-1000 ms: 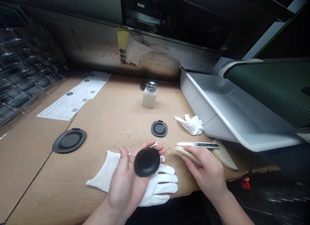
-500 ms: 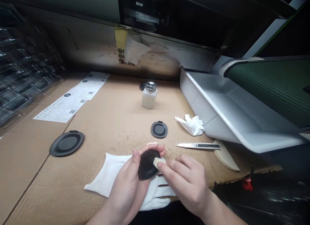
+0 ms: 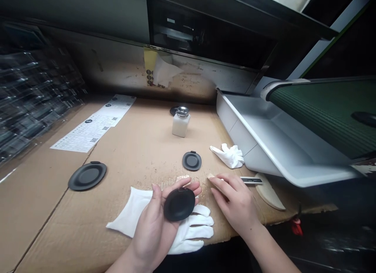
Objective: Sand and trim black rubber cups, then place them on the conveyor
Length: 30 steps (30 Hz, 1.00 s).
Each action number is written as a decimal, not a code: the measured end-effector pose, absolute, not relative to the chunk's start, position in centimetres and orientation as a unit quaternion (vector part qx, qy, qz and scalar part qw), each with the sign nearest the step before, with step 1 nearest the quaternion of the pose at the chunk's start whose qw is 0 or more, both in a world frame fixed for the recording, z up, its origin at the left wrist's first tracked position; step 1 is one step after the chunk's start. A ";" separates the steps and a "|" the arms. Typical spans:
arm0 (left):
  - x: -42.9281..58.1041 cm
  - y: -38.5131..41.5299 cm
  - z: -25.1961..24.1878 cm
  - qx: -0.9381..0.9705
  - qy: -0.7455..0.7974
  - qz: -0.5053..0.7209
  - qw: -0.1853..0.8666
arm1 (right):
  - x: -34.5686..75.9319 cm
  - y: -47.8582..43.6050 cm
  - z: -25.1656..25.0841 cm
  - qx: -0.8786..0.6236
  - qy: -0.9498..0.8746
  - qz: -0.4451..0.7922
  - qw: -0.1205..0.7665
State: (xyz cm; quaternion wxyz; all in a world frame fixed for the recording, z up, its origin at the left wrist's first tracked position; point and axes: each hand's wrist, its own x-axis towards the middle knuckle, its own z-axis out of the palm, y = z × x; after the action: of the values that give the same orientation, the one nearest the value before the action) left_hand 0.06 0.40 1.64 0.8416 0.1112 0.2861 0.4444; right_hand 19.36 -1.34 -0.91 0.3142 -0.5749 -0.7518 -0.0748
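My left hand (image 3: 152, 226), palm up, holds a small black rounded lid (image 3: 179, 204) with a tab on its upper edge. Its thumb and fingers lie around the lid's side and underneath. Between the fingertips of my right hand (image 3: 236, 198) is a small beige pad (image 3: 210, 177), mostly covered by the fingers. The pad is apart from the lid. Under my left hand a white glove (image 3: 133, 210) lies flat on the cardboard. A utility knife (image 3: 252, 180) is partly hidden behind my right hand, and its tip touches a half-round beige pad (image 3: 269, 192).
Black lids lie at the left (image 3: 87, 176) and centre (image 3: 192, 161); another is behind a white pump bottle (image 3: 180, 124). A crumpled white cloth (image 3: 230, 156) sits by a grey tray (image 3: 261, 143). Label sheets (image 3: 88, 130) and stacked clear plastic trays (image 3: 32, 93) stand left.
My right hand has drawn the small pad off the lid, moving right and up, and now covers the knife's blade end. My left hand has tilted the lid, showing its tab.
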 end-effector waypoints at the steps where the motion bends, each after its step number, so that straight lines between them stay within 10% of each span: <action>1: 0.1 0.3 1.6 0.122 0.281 0.446 0.841 | 19.3 -1.4 -0.7 -0.568 -0.754 -0.045 0.326; 14: 0.5 -1.3 1.8 0.323 0.354 0.470 0.741 | 15.6 -1.0 3.1 -0.457 -0.799 -0.034 0.389; 22: -0.9 -2.9 0.2 0.745 0.388 0.466 0.279 | 14.2 -0.8 3.9 -0.479 -0.790 -0.092 0.371; 30: -9.3 1.1 3.1 0.666 0.594 0.424 0.155 | 17.3 -1.8 4.3 -0.434 -0.822 -0.099 0.355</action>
State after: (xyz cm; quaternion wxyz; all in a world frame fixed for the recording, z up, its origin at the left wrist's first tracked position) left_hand -9.28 1.07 3.12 0.1552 0.6656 0.5944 0.4239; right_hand 17.29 -1.76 4.31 0.3554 -0.4337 -0.8220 -0.0991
